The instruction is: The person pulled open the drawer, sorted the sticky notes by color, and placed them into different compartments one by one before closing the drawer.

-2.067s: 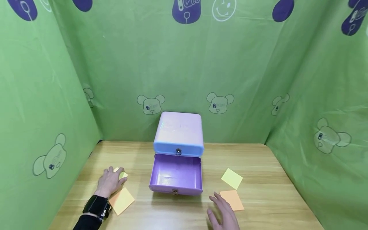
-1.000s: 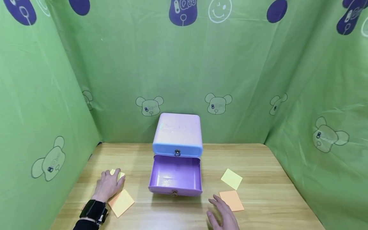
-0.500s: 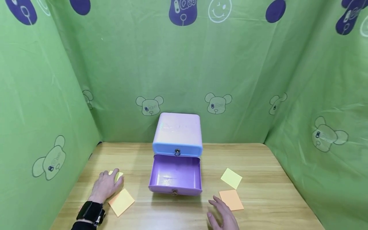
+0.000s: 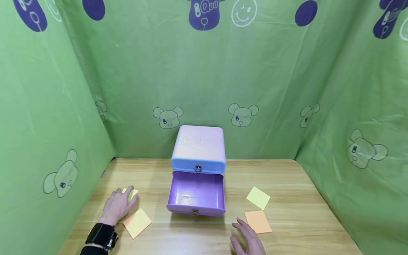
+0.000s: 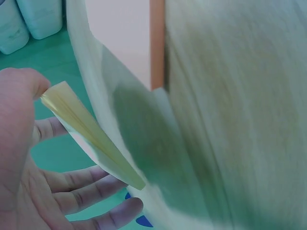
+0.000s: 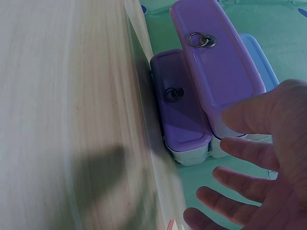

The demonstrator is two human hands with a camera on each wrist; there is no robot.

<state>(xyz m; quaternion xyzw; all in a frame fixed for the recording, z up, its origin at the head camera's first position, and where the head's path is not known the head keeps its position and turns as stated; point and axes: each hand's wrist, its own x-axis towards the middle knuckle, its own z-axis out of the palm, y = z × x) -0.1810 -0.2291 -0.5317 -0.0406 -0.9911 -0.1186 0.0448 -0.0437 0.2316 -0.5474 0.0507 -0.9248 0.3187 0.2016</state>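
My left hand [image 4: 118,203] pinches a yellow sticky note pad [image 5: 91,134] between thumb and index finger, its other fingers spread behind the pad. In the head view those fingers partly cover it. Just in front of this hand lies a pale orange sticky note pad [image 4: 137,223] with an orange edge, close below the pinched pad in the left wrist view. My right hand [image 4: 249,241] holds nothing; its fingers are relaxed and apart. Beside its fingertips lies an orange sticky note pad [image 4: 259,222], with a yellow sticky note pad [image 4: 258,198] behind that one.
At the back middle of the wooden table [image 4: 287,187] stands a small drawer cabinet [image 4: 199,143]. Its purple drawer [image 4: 196,191] is pulled out toward me, with a ring pull; another purple drawer front [image 6: 180,105] sits below. Green curtains [image 4: 204,81] enclose the back and sides.
Over these two seconds my left hand has drawn slightly left with the yellow sticky note pad between thumb and index finger. The right hand stays nearly still, and the head view shifts a little.
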